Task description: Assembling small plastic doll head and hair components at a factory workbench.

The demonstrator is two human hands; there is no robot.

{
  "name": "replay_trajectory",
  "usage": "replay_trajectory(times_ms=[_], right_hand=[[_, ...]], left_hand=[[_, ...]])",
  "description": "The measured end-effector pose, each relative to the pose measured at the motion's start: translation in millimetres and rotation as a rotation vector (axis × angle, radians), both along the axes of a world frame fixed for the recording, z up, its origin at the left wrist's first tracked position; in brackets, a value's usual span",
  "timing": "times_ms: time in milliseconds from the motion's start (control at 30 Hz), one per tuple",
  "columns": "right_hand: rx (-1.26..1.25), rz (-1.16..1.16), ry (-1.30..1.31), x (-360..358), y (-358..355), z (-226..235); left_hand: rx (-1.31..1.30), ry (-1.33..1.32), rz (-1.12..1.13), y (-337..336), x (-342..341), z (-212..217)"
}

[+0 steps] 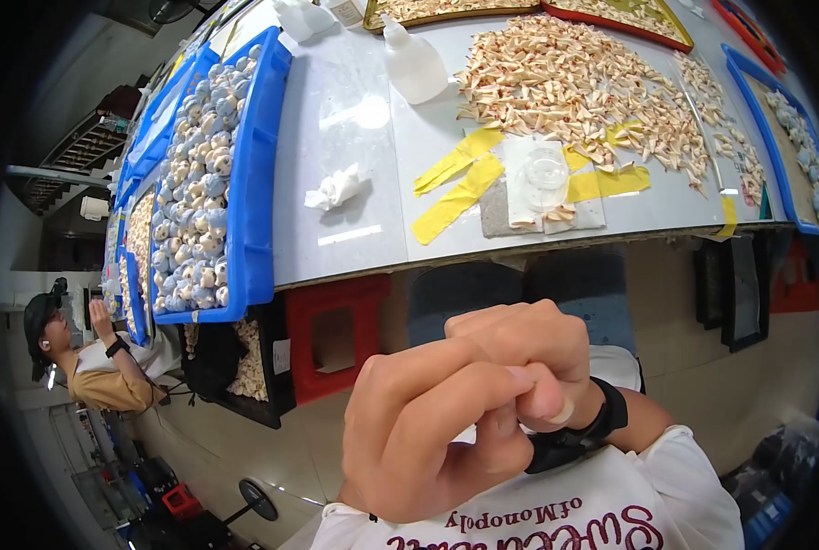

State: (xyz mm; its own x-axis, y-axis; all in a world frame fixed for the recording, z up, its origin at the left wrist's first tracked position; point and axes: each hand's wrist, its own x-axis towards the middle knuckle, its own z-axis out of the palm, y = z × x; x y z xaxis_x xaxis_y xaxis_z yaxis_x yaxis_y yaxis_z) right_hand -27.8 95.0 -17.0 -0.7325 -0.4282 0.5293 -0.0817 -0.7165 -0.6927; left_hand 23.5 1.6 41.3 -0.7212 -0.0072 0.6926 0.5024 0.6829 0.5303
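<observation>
My left hand [428, 422] and my right hand [538, 353] are pressed together in front of my chest, off the table's near edge. Both have their fingers curled in. Whatever they may hold between the fingertips is hidden. A black band [579, 431] is round my right wrist. Beyond the hands, on the table [345, 238], a clear round dish [545, 174] rests on a white pad [521, 209], with yellow tape strips [460, 197] beside it. Behind it spreads a large heap of small cream pointed pieces [565, 78].
A blue crate [261, 183] full of small blue-and-white round pieces [199, 192] stands at left. A squeeze bottle [414, 64] and crumpled tissue [336, 188] are on the table. Another blue tray [760, 110] lies far right. A red stool [336, 339] is below; a co-worker [107, 367] sits left.
</observation>
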Motion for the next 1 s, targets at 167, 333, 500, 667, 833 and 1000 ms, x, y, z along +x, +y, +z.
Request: replay_trajectory(times_ms=[167,333,500,667,833,1000], right_hand=[[-0.043,0.056,-0.120,2.7,-1.3,-0.1],[-0.031,0.053,-0.114,3.6,-0.9,-1.9],[-0.054,0.048,-0.139,4.4,-1.7,-1.0],[-0.036,0.031,-0.097,3.2,-1.2,-3.3],[-0.017,-0.016,-0.054,3.0,-0.8,-1.8],[-0.018,-0.018,0.014,1.7,0.0,-2.8]], left_hand=[[0.044,0.000,-0.039,-2.4,-2.5,-2.1],[-0.016,0.024,-0.069,-6.4,-0.2,-2.4],[0.028,-0.085,0.014,-3.0,6.4,1.0],[-0.038,-0.049,0.000,-5.2,4.5,1.5],[-0.055,0.019,0.047,1.1,2.6,0.1],[-0.036,0.025,0.005,-0.7,3.0,-0.8]])
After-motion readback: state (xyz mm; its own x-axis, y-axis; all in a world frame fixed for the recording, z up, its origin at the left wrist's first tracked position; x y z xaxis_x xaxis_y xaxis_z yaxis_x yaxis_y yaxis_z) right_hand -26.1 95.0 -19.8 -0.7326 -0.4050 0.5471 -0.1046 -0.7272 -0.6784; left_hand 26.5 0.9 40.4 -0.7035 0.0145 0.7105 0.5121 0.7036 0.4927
